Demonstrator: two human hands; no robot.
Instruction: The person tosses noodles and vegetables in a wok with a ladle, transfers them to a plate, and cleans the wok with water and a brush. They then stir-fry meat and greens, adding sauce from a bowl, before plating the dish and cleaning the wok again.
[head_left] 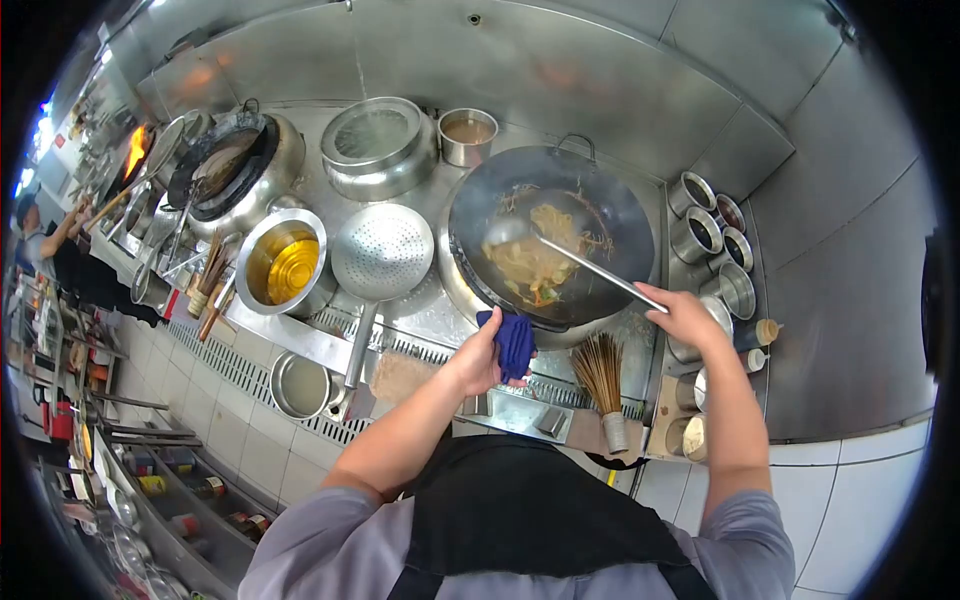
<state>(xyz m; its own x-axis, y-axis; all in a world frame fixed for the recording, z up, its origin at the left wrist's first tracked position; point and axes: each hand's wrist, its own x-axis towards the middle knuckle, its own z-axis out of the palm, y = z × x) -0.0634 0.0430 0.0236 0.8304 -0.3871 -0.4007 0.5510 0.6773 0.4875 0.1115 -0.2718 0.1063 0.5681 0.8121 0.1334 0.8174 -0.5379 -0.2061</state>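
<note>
My right hand (688, 318) is closed around the handle of a long metal ladle (598, 268). The ladle's bowl rests among noodles (548, 250) inside a large black wok (620, 210) on the stove, with steam above them. A folded dark blue cloth (514, 345) is gripped in my left hand (482, 358) at the wok's near rim; the cloth covers whatever part of the rim or handle lies behind it. Just below the wok, a bamboo brush (600, 375) leans on the counter's front edge.
Left of the wok lie a perforated skimmer (383, 250) and a pot of yellow oil (292, 265). Behind stand a lidded pot (375, 140) and a small pot of broth (467, 132). Seasoning containers (697, 235) line the right side. A person (65, 250) works at another burner, far left.
</note>
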